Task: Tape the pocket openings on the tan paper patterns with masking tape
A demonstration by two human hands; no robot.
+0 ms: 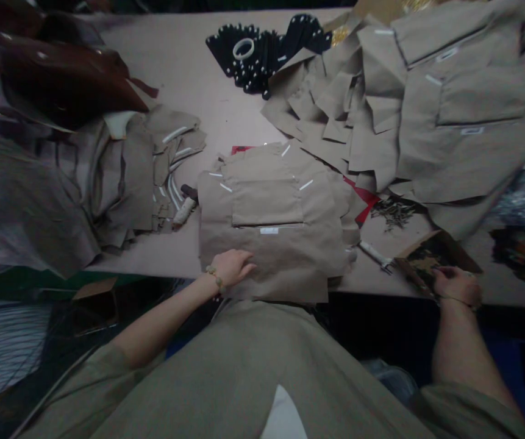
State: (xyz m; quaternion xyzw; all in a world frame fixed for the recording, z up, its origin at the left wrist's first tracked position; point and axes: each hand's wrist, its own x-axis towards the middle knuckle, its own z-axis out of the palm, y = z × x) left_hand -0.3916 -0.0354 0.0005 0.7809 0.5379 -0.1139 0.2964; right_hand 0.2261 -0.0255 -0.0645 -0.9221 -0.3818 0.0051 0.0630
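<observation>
A left hand (232, 268), fingers slightly parted, rests on a tan fabric panel (280, 256) at the near edge of a table (175, 55). The right hand (458, 288) dips into an open box (466, 251); its pinch cannot be told. A pale-handled tool (372, 253) lies between; fabric piles (454, 146) crowd left and right.

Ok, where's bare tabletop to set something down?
Largest: the tabletop between the brown bundle and black pieces. Smaller: the front edge between the left fabric pile and center panel. Crowded: the right side, with fabric stacks and the box.
</observation>
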